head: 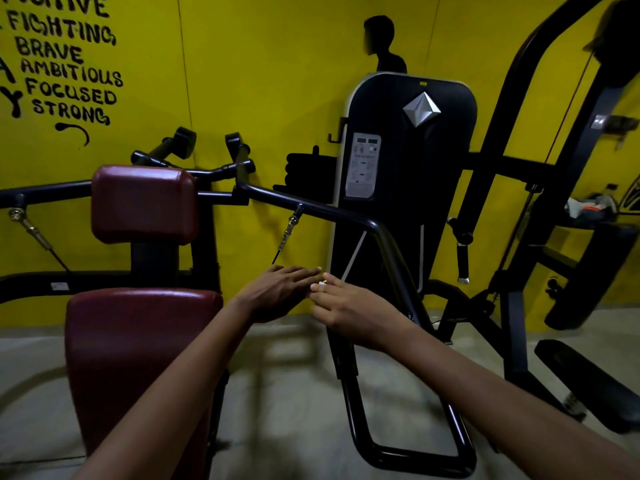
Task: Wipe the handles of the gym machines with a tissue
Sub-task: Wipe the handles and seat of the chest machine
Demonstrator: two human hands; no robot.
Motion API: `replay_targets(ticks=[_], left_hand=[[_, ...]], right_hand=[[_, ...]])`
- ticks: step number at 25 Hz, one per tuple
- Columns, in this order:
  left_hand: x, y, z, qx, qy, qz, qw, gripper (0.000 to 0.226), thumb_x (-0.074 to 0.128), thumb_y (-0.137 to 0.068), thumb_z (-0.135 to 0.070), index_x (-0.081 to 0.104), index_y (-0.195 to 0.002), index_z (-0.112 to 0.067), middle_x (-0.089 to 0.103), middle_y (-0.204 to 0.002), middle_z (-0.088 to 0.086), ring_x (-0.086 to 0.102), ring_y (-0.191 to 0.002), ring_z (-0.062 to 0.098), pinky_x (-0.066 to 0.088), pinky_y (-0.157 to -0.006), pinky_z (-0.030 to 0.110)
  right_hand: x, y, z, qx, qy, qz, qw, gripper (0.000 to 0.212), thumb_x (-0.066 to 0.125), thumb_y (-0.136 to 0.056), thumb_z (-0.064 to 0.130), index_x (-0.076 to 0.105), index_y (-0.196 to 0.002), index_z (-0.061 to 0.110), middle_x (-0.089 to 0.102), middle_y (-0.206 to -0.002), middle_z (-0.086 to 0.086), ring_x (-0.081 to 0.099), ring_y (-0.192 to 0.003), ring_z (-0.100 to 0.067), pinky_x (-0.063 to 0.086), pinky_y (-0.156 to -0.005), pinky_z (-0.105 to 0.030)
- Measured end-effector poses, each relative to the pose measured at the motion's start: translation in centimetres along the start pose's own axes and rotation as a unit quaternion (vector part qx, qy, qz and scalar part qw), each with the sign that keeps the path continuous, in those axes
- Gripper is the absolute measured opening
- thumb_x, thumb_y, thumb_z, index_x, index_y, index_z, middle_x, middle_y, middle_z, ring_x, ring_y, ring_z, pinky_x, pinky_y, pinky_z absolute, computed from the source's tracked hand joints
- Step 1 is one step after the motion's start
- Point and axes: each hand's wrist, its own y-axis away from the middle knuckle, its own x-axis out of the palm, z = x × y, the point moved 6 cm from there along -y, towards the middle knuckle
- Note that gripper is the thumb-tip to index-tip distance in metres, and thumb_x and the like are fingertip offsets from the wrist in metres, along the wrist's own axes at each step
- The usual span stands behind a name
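Note:
Both my hands meet in mid-air in front of a black gym machine. My left hand reaches forward with its fingers straight, holding nothing I can see. My right hand has curled fingers and pinches a small white bit of tissue at its fingertips, most of it hidden. The two hands touch at the fingertips. The machine's black bent arm bar runs down just behind my right hand. Two black padded handles stick up further back, above the red headrest.
A dark red seat pad and headrest stand at the left. A black weight-stack cover rises in the middle, with a cable machine frame to the right. A person stands behind it by the yellow wall.

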Motion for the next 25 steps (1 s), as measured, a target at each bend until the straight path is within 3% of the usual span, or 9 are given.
replay_targets(ticks=[3, 8, 11, 16, 18, 20, 22, 25], left_hand=[[-0.1, 0.0, 0.0, 0.002, 0.000, -0.005, 1.000, 0.078, -0.009, -0.081, -0.056, 0.011, -0.152, -0.030, 0.011, -0.160, -0.008, 0.023, -0.144, 0.017, 0.028, -0.109, 0.038], [-0.2, 0.2, -0.1, 0.013, 0.001, -0.020, 1.000, 0.077, -0.016, -0.086, -0.062, 0.012, -0.151, -0.032, 0.017, -0.159, -0.006, 0.028, -0.142, 0.019, 0.033, -0.105, 0.039], [-0.5, 0.2, -0.3, 0.012, -0.001, -0.029, 1.000, 0.069, -0.008, -0.089, -0.057, 0.011, -0.151, -0.033, 0.017, -0.159, -0.006, 0.027, -0.143, 0.019, 0.032, -0.106, 0.039], [-0.1, 0.4, -0.1, -0.001, 0.018, -0.023, 1.000, 0.073, -0.013, -0.088, -0.061, 0.012, -0.151, -0.033, 0.019, -0.158, -0.006, 0.030, -0.141, 0.021, 0.034, -0.106, 0.040], [0.0, 0.5, -0.2, -0.010, 0.021, -0.023, 0.999, 0.069, -0.008, -0.090, -0.058, 0.011, -0.151, -0.034, 0.018, -0.158, -0.006, 0.029, -0.141, 0.020, 0.035, -0.106, 0.040], [0.2, 0.3, -0.3, -0.023, 0.037, -0.027, 0.999, 0.056, 0.009, -0.098, -0.049, 0.014, -0.151, -0.032, 0.018, -0.158, -0.006, 0.030, -0.141, 0.020, 0.036, -0.104, 0.041], [0.2, 0.4, -0.4, -0.044, 0.077, -0.033, 0.996, 0.049, 0.029, -0.103, -0.038, 0.021, -0.150, -0.030, 0.023, -0.157, -0.004, 0.034, -0.138, 0.020, 0.040, -0.102, 0.039], [-0.1, 2.0, -0.4, -0.076, 0.181, -0.044, 0.980, 0.053, 0.050, -0.097, -0.033, 0.034, -0.147, -0.024, 0.040, -0.149, 0.002, 0.043, -0.132, 0.021, 0.044, -0.102, 0.039]], right_hand=[[0.6, 0.4, 0.3, -0.014, 0.004, 0.016, 1.000, 0.011, 0.067, -0.078, 0.005, 0.065, -0.089, 0.007, 0.067, -0.092, -0.014, 0.063, -0.103, -0.030, 0.040, -0.105, -0.048], [0.2, 1.1, 2.5, -0.066, -0.015, 0.053, 0.996, 0.012, 0.052, -0.082, 0.007, 0.063, -0.085, 0.012, 0.061, -0.079, -0.005, 0.063, -0.084, -0.024, 0.030, -0.110, -0.049], [-0.4, 2.1, 3.7, -0.091, -0.050, 0.064, 0.993, 0.021, 0.039, -0.083, 0.009, 0.061, -0.084, 0.012, 0.059, -0.077, -0.005, 0.061, -0.081, -0.023, 0.027, -0.113, -0.051], [-1.1, 3.7, 5.3, -0.093, -0.109, 0.108, 0.984, 0.014, 0.049, -0.083, 0.004, 0.060, -0.087, 0.012, 0.057, -0.076, -0.004, 0.057, -0.078, -0.021, 0.028, -0.112, -0.051], [-1.1, 4.0, 5.0, -0.050, -0.183, 0.137, 0.972, 0.023, 0.055, -0.077, -0.005, 0.060, -0.093, 0.011, 0.059, -0.084, -0.006, 0.058, -0.085, -0.023, 0.025, -0.115, -0.047], [-2.0, 3.8, 3.6, 0.064, -0.329, 0.136, 0.932, 0.023, 0.054, -0.080, -0.001, 0.061, -0.099, 0.011, 0.061, -0.096, -0.006, 0.056, -0.096, -0.020, 0.031, -0.113, -0.036], [-3.2, 3.7, 0.9, 0.193, -0.419, 0.053, 0.886, 0.028, 0.040, -0.086, 0.017, 0.064, -0.097, 0.008, 0.063, -0.098, -0.006, 0.057, -0.095, -0.014, 0.046, -0.092, -0.027], [-3.6, 4.6, -3.7, 0.330, -0.462, -0.084, 0.819, 0.028, 0.040, -0.085, -0.002, 0.066, -0.094, 0.003, 0.066, -0.095, -0.009, 0.063, -0.091, -0.017, 0.054, -0.081, -0.033]])
